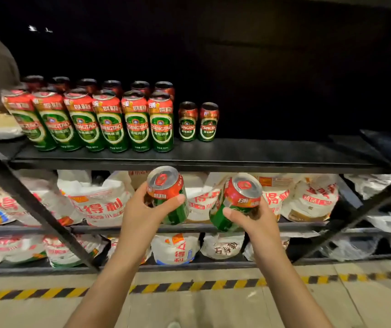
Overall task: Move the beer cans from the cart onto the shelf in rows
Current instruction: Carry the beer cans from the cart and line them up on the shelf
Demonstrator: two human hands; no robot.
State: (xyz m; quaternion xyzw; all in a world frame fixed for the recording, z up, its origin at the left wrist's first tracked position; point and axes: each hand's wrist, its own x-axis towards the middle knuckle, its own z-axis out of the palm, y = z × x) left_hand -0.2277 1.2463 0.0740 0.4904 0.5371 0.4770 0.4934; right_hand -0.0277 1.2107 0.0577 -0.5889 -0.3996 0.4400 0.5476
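- left hand [142, 209] grips a tsingtao beer can [166, 192], fingers curled round its body, thumb across the front; the can tilts, top toward the camera.
- right hand [258, 218] holds a second tsingtao can [237, 200] the same way, fingers clamped round it.
- both cans are in the air just below the black shelf [260, 155].
- on the shelf stand rows of cans [109, 119] at left, two more [198, 121] just beside them.

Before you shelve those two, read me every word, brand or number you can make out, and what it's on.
"TSINGTAO": green oval on the shelved cans, front row and the two set back.
"500ml" perhaps: small print at the foot of the front cans, too blurred to be sure.
Chinese characters on the cans' red bands: blurred.
Large red Chinese characters on the white bags below: partly legible, not fully.
Cans held in left hand and right hand: text unreadable.
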